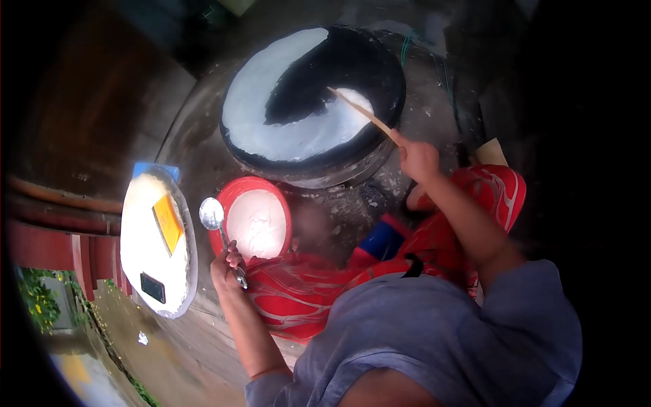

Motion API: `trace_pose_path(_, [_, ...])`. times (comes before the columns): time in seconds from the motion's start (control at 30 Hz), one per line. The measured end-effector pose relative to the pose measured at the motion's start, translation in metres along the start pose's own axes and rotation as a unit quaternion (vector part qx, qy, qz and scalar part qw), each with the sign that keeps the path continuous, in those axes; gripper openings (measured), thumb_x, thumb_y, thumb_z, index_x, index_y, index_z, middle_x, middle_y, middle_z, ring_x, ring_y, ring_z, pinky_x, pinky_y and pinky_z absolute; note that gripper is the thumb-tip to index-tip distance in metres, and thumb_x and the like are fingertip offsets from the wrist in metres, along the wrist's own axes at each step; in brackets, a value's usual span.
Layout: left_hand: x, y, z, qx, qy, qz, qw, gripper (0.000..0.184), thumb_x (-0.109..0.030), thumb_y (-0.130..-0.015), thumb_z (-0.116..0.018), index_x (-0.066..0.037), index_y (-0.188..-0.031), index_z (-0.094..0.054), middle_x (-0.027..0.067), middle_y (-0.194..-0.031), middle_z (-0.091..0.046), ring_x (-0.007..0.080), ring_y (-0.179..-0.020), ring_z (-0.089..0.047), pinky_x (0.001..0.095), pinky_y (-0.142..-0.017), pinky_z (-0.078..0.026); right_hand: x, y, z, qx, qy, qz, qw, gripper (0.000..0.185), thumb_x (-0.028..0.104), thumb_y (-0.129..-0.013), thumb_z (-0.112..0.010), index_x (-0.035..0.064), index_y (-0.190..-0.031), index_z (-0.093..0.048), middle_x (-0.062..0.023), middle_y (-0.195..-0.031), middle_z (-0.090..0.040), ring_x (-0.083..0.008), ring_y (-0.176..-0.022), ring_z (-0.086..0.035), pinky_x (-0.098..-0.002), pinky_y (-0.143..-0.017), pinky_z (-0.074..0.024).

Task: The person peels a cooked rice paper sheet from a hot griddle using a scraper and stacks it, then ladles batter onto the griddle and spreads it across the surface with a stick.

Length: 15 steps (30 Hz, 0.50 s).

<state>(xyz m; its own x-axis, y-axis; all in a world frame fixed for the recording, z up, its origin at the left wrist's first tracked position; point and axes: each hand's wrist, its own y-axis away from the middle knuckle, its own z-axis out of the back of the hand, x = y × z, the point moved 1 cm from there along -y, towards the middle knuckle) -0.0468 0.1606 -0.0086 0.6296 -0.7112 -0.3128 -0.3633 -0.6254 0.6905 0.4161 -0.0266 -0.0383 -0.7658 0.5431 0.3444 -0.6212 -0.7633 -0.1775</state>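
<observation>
A ladle with a shiny round bowl is gripped in my left hand, its bowl pointing away from me. Just right of it stands a red basin holding thick white batter. My right hand is closed around a thin wooden stick. The stick's far end lies over a large round black griddle. White batter coats the griddle's left and near side in a curved band, ending in a thicker patch beside the stick.
On the left, a round white stack carries a yellow packet and a dark phone. A blue and red object sits between my legs. A brown wooden panel stands at the far left.
</observation>
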Motion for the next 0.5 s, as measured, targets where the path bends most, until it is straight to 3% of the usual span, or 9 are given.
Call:
trace_pose_path(0.03, [0.001, 0.001, -0.004, -0.013, -0.006, -0.01, 1.0, 0.028, -0.012, -0.094, -0.031, 0.01, -0.104, -0.043, 0.0082, -0.075, -0.047, 0.0121, -0.051, -0.042, 0.0228, -0.042, -0.036, 0.001, -0.004, -0.003, -0.001, 0.001, -0.002, 1.0, 0.05, 0.014, -0.077, -0.056, 0.0291, -0.124, -0.051, -0.013, -0.068, -0.061, -0.0301, -0.063, -0.06, -0.0417, -0.056, -0.0468])
trace_pose_path(0.1, [0.002, -0.001, -0.007, -0.011, 0.0, -0.008, 1.0, 0.029, -0.013, -0.094, -0.03, 0.011, -0.104, -0.043, 0.0085, -0.076, -0.047, 0.0122, -0.051, -0.043, 0.0225, -0.041, -0.036, 0.005, -0.005, -0.015, -0.001, -0.209, -0.034, 0.977, 0.047, 0.015, -0.078, -0.057, 0.0292, -0.122, -0.053, -0.0123, -0.068, -0.061, -0.0304, -0.063, -0.059, -0.0419, -0.057, -0.0465])
trace_pose_path(0.17, [0.0, -0.006, -0.004, -0.011, -0.001, -0.004, 1.0, 0.029, -0.013, -0.095, -0.029, 0.011, -0.104, -0.043, 0.0086, -0.076, -0.047, 0.012, -0.052, -0.043, 0.0222, -0.041, -0.035, 0.016, 0.015, 0.002, -0.014, -0.157, 0.161, 0.974, 0.049, 0.011, -0.074, -0.059, 0.0299, -0.119, -0.056, -0.0109, -0.075, -0.061, -0.0297, -0.063, -0.059, -0.0401, -0.057, -0.0476])
trace_pose_path(0.23, [0.004, -0.005, -0.013, -0.027, -0.015, -0.016, 0.999, 0.029, -0.012, -0.094, -0.03, 0.011, -0.104, -0.043, 0.0087, -0.076, -0.047, 0.0119, -0.052, -0.043, 0.0222, -0.041, -0.035, -0.008, 0.014, 0.017, -0.004, -0.064, 0.156, 0.986, 0.051, 0.009, -0.072, -0.059, 0.0298, -0.118, -0.057, -0.0103, -0.078, -0.061, -0.0298, -0.062, -0.059, -0.04, -0.056, -0.0477])
trace_pose_path(0.3, [0.006, -0.005, -0.018, -0.046, -0.02, -0.031, 0.998, 0.028, -0.012, -0.094, -0.031, 0.011, -0.103, -0.044, 0.0085, -0.076, -0.047, 0.0115, -0.052, -0.043, 0.0222, -0.041, -0.035, -0.054, -0.012, 0.007, -0.03, -0.067, 0.091, 0.993, 0.052, 0.008, -0.071, -0.059, 0.0297, -0.118, -0.057, -0.0102, -0.075, -0.061, -0.0295, -0.062, -0.059, -0.0407, -0.054, -0.0471])
trace_pose_path(0.37, [0.004, -0.008, -0.017, -0.047, -0.009, -0.019, 0.999, 0.027, -0.013, -0.094, -0.032, 0.01, -0.101, -0.044, 0.0073, -0.073, -0.046, 0.0113, -0.051, -0.042, 0.0223, -0.041, -0.036, -0.062, -0.042, 0.019, -0.043, -0.04, 0.103, 0.993, 0.05, 0.009, -0.073, -0.057, 0.0291, -0.118, -0.057, -0.0107, -0.073, -0.061, -0.0295, -0.064, -0.06, -0.0401, -0.056, -0.0479])
trace_pose_path(0.43, [0.005, -0.01, -0.025, -0.049, 0.003, -0.012, 0.999, 0.026, -0.014, -0.095, -0.032, 0.008, -0.099, -0.045, 0.0051, -0.067, -0.045, 0.0113, -0.049, -0.041, 0.0225, -0.041, -0.035, -0.055, -0.066, 0.02, -0.017, -0.014, -0.001, 1.0, 0.043, 0.012, -0.075, -0.057, 0.0263, -0.116, -0.059, -0.0118, -0.073, -0.062, -0.0295, -0.065, -0.06, -0.0389, -0.057, -0.0484])
trace_pose_path(0.5, [0.008, -0.011, -0.035, -0.074, 0.003, -0.014, 0.997, 0.026, -0.015, -0.095, -0.032, 0.007, -0.097, -0.045, 0.0034, -0.062, -0.042, 0.0111, -0.047, -0.04, 0.0227, -0.041, -0.035, -0.056, -0.073, -0.016, 0.003, -0.285, -0.074, 0.956, 0.034, 0.017, -0.077, -0.059, 0.0216, -0.11, -0.063, -0.013, -0.077, -0.063, -0.0301, -0.064, -0.06, -0.0388, -0.057, -0.0476])
